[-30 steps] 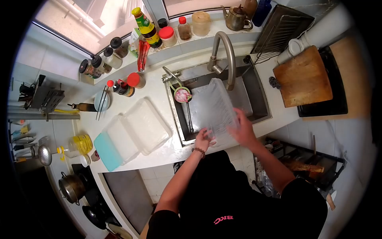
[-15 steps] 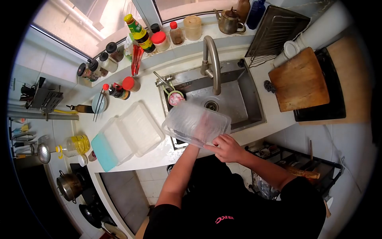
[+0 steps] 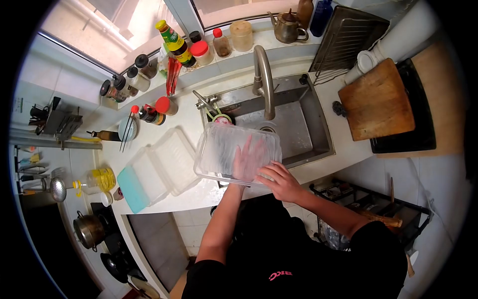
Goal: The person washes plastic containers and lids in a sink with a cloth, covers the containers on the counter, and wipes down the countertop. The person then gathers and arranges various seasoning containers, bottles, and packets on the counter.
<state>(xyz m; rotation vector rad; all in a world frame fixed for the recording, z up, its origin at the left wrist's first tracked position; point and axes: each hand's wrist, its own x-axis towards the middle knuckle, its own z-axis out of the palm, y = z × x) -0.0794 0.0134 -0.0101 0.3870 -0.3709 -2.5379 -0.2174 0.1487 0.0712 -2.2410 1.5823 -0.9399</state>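
A clear plastic container (image 3: 214, 149) with ribbed surfaces is tilted over the near left part of the sink. My left hand (image 3: 245, 162) supports it from below or behind, its spread fingers visible through the plastic. At the near right edge, my right hand (image 3: 280, 180) grips the container with its fingers bent over the rim. To the left, other clear plastic containers or lids (image 3: 172, 157) lie on the counter, the outermost beside a turquoise piece (image 3: 133, 182). A pink-and-white scrubber with a green rim (image 3: 221, 118) is partly hidden behind the held container.
The steel sink (image 3: 318, 119) has a tall faucet (image 3: 267, 84). On the right stands a wooden cutting board (image 3: 376, 102), above a gas stove (image 3: 368, 209). Bottles and jars (image 3: 177, 45) line the windowsill. An oil bottle (image 3: 99, 180) stands at the left.
The container has shifted slightly left and turned to show more of its broad face. My left hand's fingers show more clearly through it, and my right hand has shifted slightly left along the rim.
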